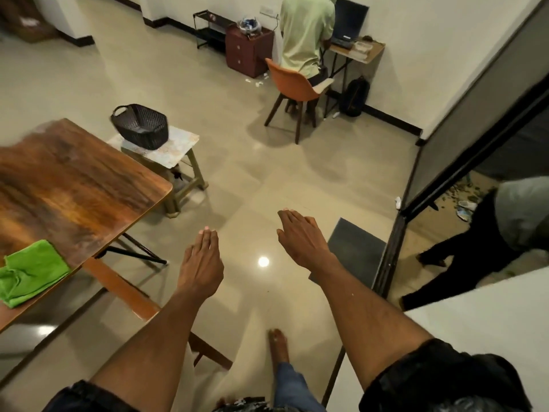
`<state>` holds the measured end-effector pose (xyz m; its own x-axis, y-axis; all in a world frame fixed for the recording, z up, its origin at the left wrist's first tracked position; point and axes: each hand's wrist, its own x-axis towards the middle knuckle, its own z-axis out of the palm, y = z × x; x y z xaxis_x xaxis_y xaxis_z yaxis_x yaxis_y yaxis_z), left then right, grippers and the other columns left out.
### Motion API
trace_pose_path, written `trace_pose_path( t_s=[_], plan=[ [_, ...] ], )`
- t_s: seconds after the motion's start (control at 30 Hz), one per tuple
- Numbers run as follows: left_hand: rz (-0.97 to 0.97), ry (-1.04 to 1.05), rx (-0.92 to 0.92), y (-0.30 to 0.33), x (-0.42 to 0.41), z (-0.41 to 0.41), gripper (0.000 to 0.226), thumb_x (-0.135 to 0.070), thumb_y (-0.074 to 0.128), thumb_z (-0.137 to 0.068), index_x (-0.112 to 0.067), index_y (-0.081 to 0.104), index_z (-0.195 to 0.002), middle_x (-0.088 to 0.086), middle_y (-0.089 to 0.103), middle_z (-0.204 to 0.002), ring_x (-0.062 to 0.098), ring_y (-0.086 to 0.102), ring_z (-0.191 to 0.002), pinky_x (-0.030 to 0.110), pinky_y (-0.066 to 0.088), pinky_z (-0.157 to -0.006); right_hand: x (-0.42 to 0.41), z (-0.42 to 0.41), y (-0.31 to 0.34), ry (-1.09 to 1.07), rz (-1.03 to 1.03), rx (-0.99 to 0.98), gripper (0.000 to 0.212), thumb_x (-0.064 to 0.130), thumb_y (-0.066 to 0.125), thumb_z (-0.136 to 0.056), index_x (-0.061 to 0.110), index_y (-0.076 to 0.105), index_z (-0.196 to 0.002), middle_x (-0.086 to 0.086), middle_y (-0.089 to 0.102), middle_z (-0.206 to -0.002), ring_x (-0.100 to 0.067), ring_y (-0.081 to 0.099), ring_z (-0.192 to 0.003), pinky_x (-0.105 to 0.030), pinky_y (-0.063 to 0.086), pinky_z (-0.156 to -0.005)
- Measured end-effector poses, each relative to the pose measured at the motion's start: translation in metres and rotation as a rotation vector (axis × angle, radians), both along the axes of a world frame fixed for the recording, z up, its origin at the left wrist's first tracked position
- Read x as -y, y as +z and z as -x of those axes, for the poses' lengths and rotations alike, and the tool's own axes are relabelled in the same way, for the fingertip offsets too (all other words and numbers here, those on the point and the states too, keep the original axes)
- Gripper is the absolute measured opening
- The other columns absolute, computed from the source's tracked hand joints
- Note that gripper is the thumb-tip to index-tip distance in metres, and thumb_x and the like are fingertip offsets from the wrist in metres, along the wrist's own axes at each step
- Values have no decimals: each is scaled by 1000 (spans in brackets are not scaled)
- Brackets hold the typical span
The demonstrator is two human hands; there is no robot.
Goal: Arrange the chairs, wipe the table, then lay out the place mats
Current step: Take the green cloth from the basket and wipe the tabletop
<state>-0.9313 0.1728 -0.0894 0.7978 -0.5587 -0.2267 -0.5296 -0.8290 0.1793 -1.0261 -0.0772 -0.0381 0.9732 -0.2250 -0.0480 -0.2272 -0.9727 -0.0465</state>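
Both hands, left [202,260] and right [300,236], reach forward flat and empty; the cloth [29,272] waits on the table [74,179] for wiping.

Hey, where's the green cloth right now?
In the head view the green cloth lies crumpled at the far left, on the near edge of the wooden table, left of the left hand, which is not touching it.

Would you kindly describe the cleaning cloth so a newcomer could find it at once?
Start at the large wooden table on the left. Near its closest edge lies a crumpled green cloth. It is the only bright green thing, and the only thing on that tabletop.
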Motion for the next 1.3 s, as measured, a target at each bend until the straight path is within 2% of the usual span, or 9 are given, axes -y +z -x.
trace_pose_path(
  t_s=[0.2,0.37,0.53,0.7,0.9,1.03,1.13,1.23,1.3],
  plan=[
    [-19,193,29,11,27,-39,71,-20,33,-110,-5,-4,-169,13,-8,-178,26,-5,-165,44,10,-132,38,-81,-11,155,-61,8,48,31,38,-112,11,37,-156,-8,41,-165,-21,31,-158,-44,32,-119],
    [38,393,40,30,46,-57,71,-19,34,-110,-6,-3,-169,11,-8,-178,24,-6,-165,43,6,-132,48,-145,-18,332,-109,-12,44,31,41,-110,12,42,-150,-6,52,-154,-24,42,-148,-44,37,-115],
    [-57,555,44,20,16,-56,72,-23,35,-109,-6,-1,-169,11,-5,-178,24,-3,-166,43,12,-131,23,-187,-28,515,-161,-22,45,32,41,-111,10,43,-151,-11,49,-159,-26,42,-150,-42,38,-117],
    [-63,761,19,6,-20,-54,75,-22,43,-106,-8,5,-169,10,2,-179,23,2,-166,43,11,-132,-12,-212,-39,636,-218,-78,50,30,41,-112,9,38,-157,-14,41,-166,-27,34,-157,-44,35,-122],
    [-49,844,-23,-8,-32,-61,75,-23,45,-106,-7,6,-169,11,5,-178,24,3,-166,43,13,-132,-39,-243,-46,742,-199,-124,52,29,40,-112,9,34,-160,-13,38,-168,-26,31,-159,-43,31,-123],
    [-27,899,-6,-7,-43,-78,76,-23,46,-104,-6,8,-168,12,9,-178,24,5,-166,39,9,-132,-50,-273,-35,784,-156,-124,52,30,42,-112,8,36,-158,-14,42,-166,-28,36,-156,-44,34,-122],
    [-40,911,29,-1,-60,-98,76,-25,44,-105,-5,8,-168,14,8,-177,26,5,-166,42,9,-133,-66,-298,-24,805,-139,-85,50,29,43,-110,10,39,-155,-12,48,-161,-28,42,-152,-44,39,-118],
    [-37,929,41,0,-71,-117,80,-24,48,-102,-4,10,-168,15,10,-177,29,9,-165,47,13,-132,-87,-322,-20,831,-141,-77,46,30,43,-109,11,42,-151,-12,52,-155,-29,48,-145,-46,43,-113],
    [-17,936,39,-3,-74,-121,82,-24,58,-97,-1,20,-166,18,20,-174,32,20,-163,49,22,-130,-99,-329,-21,857,-139,-94,49,29,45,-109,8,41,-153,-16,50,-158,-32,47,-147,-47,41,-116]
  ],
)
